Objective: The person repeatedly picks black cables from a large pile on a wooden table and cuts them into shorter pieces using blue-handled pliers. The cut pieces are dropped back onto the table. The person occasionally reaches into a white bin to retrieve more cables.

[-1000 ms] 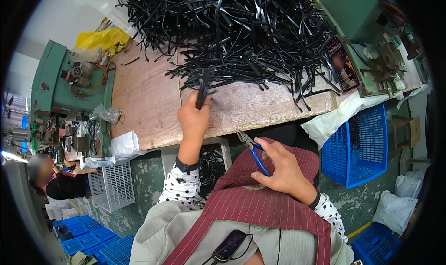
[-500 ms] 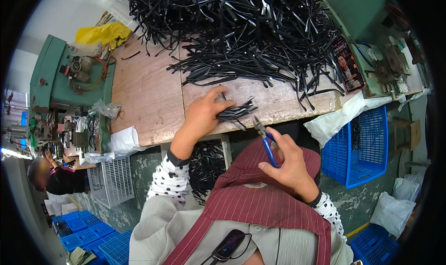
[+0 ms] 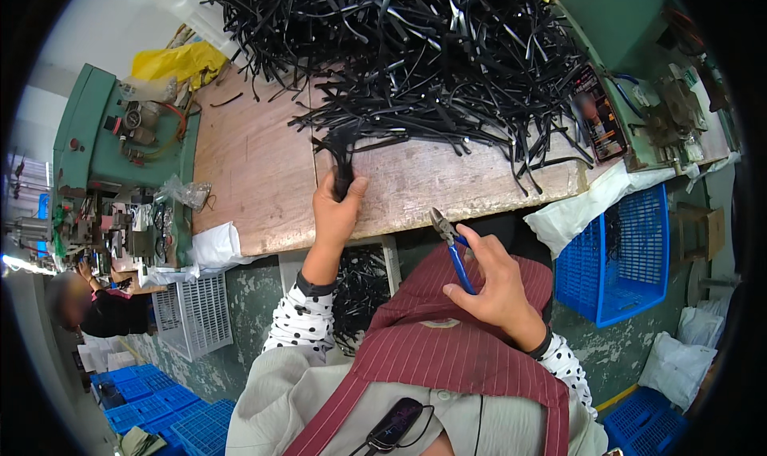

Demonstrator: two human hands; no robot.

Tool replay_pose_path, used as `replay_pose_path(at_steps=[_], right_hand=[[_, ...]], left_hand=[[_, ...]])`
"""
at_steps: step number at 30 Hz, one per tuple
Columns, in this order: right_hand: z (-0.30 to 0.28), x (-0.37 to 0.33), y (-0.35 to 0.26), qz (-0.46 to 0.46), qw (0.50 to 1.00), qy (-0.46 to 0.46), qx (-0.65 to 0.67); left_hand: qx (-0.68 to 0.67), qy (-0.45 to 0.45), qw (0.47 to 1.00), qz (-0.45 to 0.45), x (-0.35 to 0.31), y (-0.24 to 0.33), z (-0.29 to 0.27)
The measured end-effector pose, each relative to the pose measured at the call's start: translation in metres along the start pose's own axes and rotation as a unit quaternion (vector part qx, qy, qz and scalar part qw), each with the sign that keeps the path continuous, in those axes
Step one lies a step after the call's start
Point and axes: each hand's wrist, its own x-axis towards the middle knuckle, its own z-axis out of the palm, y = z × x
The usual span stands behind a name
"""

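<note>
The fingers of the left hand (image 3: 337, 210) clench a small bundle of black strips (image 3: 342, 154), held upright just inside the near edge of the wooden counter (image 3: 252, 176), its upper ends fanning toward the heap. The fingers of the right hand (image 3: 494, 286) are wrapped around blue-handled cutting pliers (image 3: 451, 244), held off the counter, below its near edge and over a striped red apron (image 3: 447, 352); the pliers' tips point up-left toward the bundle but stand apart from it.

By the look of it the work is at an early stage: one bundle is gathered, no cut pieces can be made out, and a very large pile of black strips (image 3: 415, 48) covers the far half of the counter.

At the counter's right end a dark, upright rectangular package (image 3: 599, 120) with a red and pale label leans by a green machine (image 3: 639, 48). Off the far left corner lies a yellow bag (image 3: 172, 60). A white bag (image 3: 587, 204) hangs over the right near edge, above a blue crate (image 3: 619, 256).
</note>
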Motion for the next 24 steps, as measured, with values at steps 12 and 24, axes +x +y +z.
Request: replay_pose_path(at_steps=[12, 24], right_hand=[[-0.007, 0.006, -0.02, -0.129, 0.982, -0.018, -0.14], [-0.012, 0.005, -0.025, -0.131, 0.979, -0.059, -0.147]], left_hand=[[-0.463, -0.271, 0.819, -0.206, -0.02, 0.046, 0.029], [-0.509, -0.302, 0.782, -0.196, -0.025, 0.041, 0.03]])
